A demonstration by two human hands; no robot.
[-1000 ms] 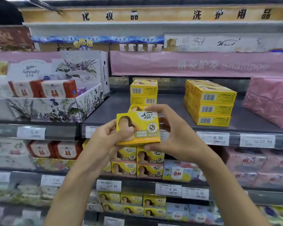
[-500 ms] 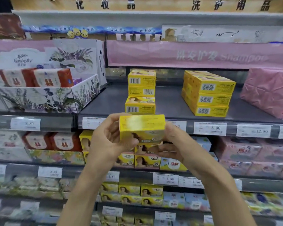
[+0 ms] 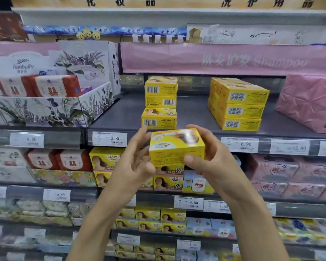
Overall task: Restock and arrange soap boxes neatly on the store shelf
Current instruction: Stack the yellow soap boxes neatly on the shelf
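I hold a yellow soap box (image 3: 175, 147) in front of the grey shelf's (image 3: 194, 113) price rail. My right hand (image 3: 211, 161) grips its right end, thumb on the front face and fingers over the top. My left hand (image 3: 137, 157) touches the box's left end with loosely spread fingers. Its printed face tilts upward. Just behind, on the shelf, a stack of three yellow soap boxes (image 3: 160, 102) shows its barcodes. A second, deeper stack of yellow soap boxes (image 3: 237, 104) sits to the right.
A floral display carton (image 3: 45, 110) with red-wrapped soaps stands at the left of the shelf, and a pink wrapped pack (image 3: 309, 102) at the right. Lower shelves hold more yellow, red, pink and blue soap boxes behind price tags.
The box has turned from facing me upright to lying flat with its printed face up. Both hands moved lower and rightward with it, and my left thumb came off its front.
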